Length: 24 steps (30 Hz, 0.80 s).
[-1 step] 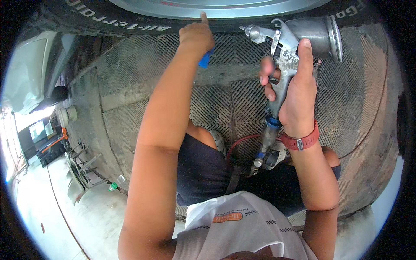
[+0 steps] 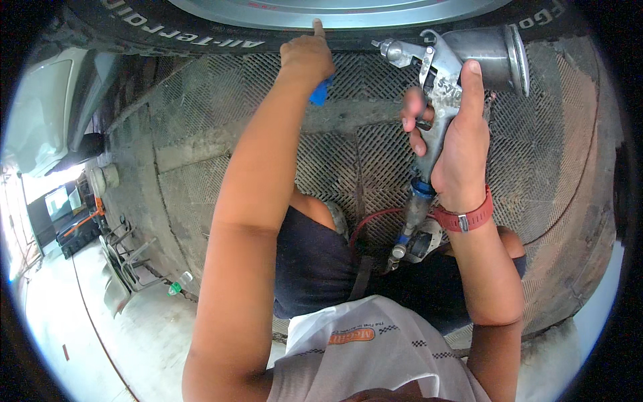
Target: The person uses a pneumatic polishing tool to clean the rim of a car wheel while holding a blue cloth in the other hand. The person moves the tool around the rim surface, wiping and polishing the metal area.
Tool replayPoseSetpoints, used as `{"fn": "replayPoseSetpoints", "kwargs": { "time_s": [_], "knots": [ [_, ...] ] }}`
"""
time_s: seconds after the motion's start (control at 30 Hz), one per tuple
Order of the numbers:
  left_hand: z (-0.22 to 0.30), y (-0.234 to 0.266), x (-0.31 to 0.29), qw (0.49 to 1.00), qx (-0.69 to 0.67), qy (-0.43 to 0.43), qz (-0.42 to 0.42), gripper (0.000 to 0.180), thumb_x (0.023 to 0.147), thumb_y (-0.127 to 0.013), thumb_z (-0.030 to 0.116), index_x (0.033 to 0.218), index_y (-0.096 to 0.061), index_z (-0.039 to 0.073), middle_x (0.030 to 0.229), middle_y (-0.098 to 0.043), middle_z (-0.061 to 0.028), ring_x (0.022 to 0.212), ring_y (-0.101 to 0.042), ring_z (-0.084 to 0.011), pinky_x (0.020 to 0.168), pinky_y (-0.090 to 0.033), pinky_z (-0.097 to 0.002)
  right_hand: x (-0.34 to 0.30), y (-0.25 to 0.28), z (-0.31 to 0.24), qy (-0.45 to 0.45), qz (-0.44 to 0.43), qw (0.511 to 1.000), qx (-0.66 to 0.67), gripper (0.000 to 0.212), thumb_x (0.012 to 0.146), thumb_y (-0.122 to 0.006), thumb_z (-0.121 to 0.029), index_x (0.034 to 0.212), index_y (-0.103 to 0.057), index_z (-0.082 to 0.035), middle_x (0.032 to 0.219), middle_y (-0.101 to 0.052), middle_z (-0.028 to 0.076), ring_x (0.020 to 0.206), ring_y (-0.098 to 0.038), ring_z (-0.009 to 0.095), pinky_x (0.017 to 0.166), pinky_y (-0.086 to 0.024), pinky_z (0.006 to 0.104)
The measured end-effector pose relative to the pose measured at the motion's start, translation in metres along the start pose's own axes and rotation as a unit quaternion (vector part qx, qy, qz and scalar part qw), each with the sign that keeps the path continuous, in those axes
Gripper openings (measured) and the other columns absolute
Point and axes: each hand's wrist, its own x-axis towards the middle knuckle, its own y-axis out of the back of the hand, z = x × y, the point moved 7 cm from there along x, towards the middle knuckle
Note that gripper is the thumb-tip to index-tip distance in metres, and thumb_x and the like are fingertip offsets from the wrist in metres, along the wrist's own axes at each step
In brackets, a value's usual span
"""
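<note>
My left hand [image 2: 307,57] reaches to the silvery wheel rim [image 2: 375,20], its index finger stretched out with the tip on or just over the rim's lower edge. The other fingers are curled. A crumpled blue scrap [image 2: 320,92], cloth or tape, sticks out from under that hand. My right hand [image 2: 462,141] grips a metal spray gun [image 2: 443,87] by its handle, thumb up along the back and fingers at the trigger side. The gun's nozzle points left, just below the black tire [image 2: 281,41]. Its metal cup [image 2: 479,57] sits at the right.
Ribbed dark matting [image 2: 382,161] covers the floor under the wheel. A red hose [image 2: 375,218] runs near the gun's lower fitting, between my knees. To the left are a grey chair [image 2: 120,275], a green-capped bottle [image 2: 177,287] and a car body panel [image 2: 43,114].
My left hand has slid very slightly to the right along the rim, and the blue scrap has shifted with it. The right hand and spray gun stay in place.
</note>
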Motion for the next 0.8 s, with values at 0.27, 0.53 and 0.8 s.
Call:
{"fn": "replayPoseSetpoints", "kwargs": {
  "time_s": [0.27, 0.53, 0.8],
  "knots": [
    [0.024, 0.002, 0.011, 0.999, -0.01, -0.022, -0.036, 0.101, 0.095, -0.072, 0.026, 0.177, -0.014, 0.016, 0.138, -0.073, -0.021, 0.128, -0.071, -0.0366, 0.107, -0.056, -0.0494, 0.009, 0.01, 0.0, -0.013, 0.029, 0.999, -0.032, 0.062, 0.114, -0.037, -0.065, 0.11, -0.064, -0.01, 0.08, -0.067, 0.004, 0.066, -0.064, 0.012, 0.045, -0.041, 0.0237],
    [0.034, -0.001, 0.015, 0.998, -0.011, -0.059, -0.023, 0.103, 0.094, -0.075, 0.027, 0.178, -0.014, 0.02, 0.139, -0.072, -0.0211, 0.128, -0.071, -0.0378, 0.107, -0.056, -0.0495, 0.013, 0.016, 0.0, -0.008, 0.083, 0.996, -0.04, 0.068, 0.109, -0.045, -0.072, 0.105, -0.069, -0.009, 0.078, -0.068, 0.004, 0.064, -0.063, 0.013, 0.047, -0.041, 0.0282],
    [0.033, -0.001, 0.021, 0.999, -0.018, -0.028, -0.025, 0.111, 0.092, -0.077, 0.034, 0.177, -0.008, 0.018, 0.139, -0.072, -0.0242, 0.127, -0.072, -0.039, 0.108, -0.056, -0.0512, 0.018, 0.025, 0.001, -0.007, 0.113, 0.993, -0.044, 0.066, 0.11, -0.044, -0.07, 0.109, -0.069, -0.009, 0.077, -0.066, 0.003, 0.063, -0.062, 0.013, 0.046, -0.04, 0.0283]
  ]
}}
